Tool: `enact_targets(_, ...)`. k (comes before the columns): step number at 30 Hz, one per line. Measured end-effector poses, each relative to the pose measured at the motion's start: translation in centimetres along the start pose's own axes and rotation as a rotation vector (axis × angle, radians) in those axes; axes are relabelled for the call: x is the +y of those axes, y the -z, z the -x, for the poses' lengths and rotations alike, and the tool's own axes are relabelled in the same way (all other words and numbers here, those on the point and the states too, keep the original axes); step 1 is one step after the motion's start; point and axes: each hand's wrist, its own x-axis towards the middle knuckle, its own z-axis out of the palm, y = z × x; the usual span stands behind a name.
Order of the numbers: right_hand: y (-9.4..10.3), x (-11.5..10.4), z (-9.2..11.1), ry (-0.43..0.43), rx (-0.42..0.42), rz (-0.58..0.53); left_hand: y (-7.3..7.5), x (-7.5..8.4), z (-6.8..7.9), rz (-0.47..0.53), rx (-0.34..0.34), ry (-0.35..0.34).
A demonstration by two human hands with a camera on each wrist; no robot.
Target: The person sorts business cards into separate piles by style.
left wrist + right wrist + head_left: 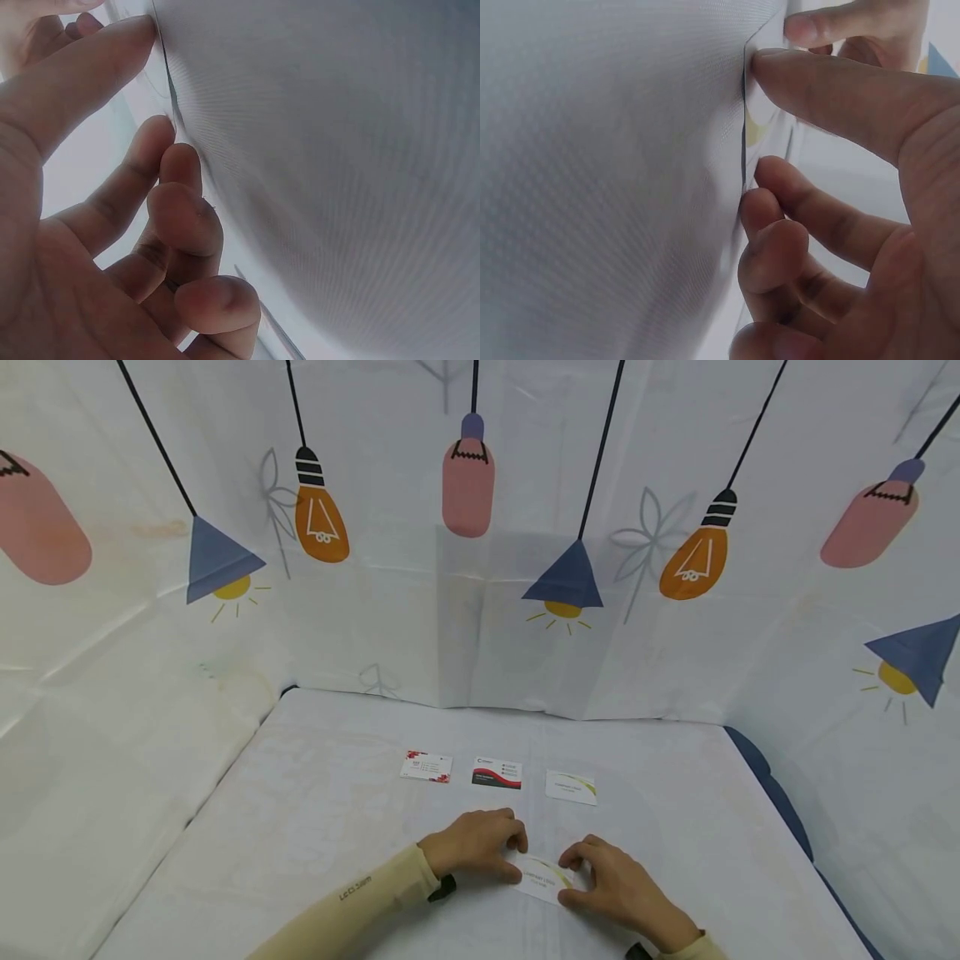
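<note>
A white business card (540,878) with a yellow-green curve and printed company text lies near the front of the table, between both hands. The left hand (476,845) holds its left end, thumb at the near corner and a forefinger at the far one. At the right end the right hand (618,883) holds the card the same way. Seen from the right wrist, the card (759,105) looks almost edge-on, very close to the cloth, with the thumb on its face. In the left wrist view the remaining fingers (187,217) curl loosely beside the cloth.
Farther back, three cards lie in a row: a white one with red patterns (426,767), a black, red and white one (497,773), and a white one with a green curve (571,787). White cloth (322,827) covers the table. Lamp-printed curtains (375,618) surround it.
</note>
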Motion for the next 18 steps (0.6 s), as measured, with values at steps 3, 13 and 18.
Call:
enact_targets(3,-0.08,0.05,-0.04,0.000,0.003,0.003,-0.05,-0.02,-0.03,-0.002,0.000,0.006)
enact_targets(13,-0.09,0.21,-0.06,-0.012,0.004,-0.026,-0.31,-0.39,-0.21,0.034,-0.002,-0.006)
enact_targets(18,-0.08,0.43,-0.18,-0.036,-0.013,-0.081,-0.26,-0.45,-0.27,0.037,0.008,-0.019)
